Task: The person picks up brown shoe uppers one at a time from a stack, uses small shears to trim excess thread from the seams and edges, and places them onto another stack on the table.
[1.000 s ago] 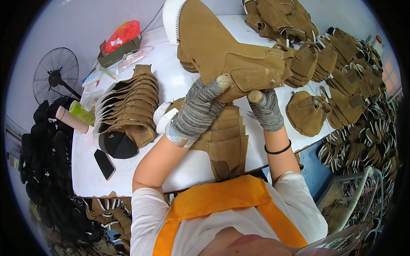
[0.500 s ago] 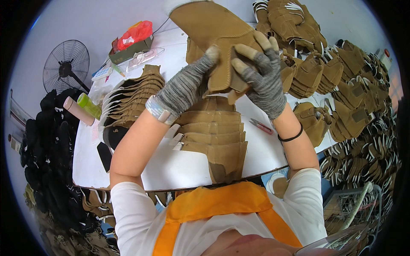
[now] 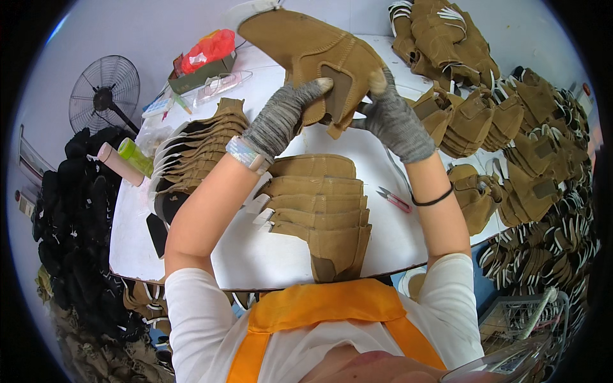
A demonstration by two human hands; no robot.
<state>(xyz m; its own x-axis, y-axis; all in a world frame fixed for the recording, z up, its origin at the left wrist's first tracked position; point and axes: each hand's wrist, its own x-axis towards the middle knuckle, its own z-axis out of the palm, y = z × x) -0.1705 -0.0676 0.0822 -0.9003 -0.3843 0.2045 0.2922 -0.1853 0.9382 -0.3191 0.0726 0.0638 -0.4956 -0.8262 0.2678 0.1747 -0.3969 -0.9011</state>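
Observation:
A brown suede boot upper (image 3: pixel 306 41) with stitched seams and a white edge at its top is held up over the far part of the table. My left hand (image 3: pixel 281 115), in a grey knit glove with pale fingertips, grips its lower left, the thumb lying on the front beside a darker panel. My right hand (image 3: pixel 399 121), gloved alike, is closed on its right edge, most fingers hidden behind. Below them a fanned stack of boot uppers (image 3: pixel 319 203) lies on the white table (image 3: pixel 255 268). Red-handled thread snips (image 3: pixel 394 200) lie right of that stack.
Another row of uppers (image 3: pixel 207 143) stands at the left, near a pink bottle (image 3: pixel 118 163) and a green bottle (image 3: pixel 135 156). Behind are a box with a red bag (image 3: pixel 205 54) and a fan (image 3: pixel 103 96). Piles of uppers (image 3: pixel 472 121) crowd the right.
The boot upper has tilted and shifted slightly left. My right hand has moved from its front face to the right edge, uncovering the dark panel. The stack below shows more fully.

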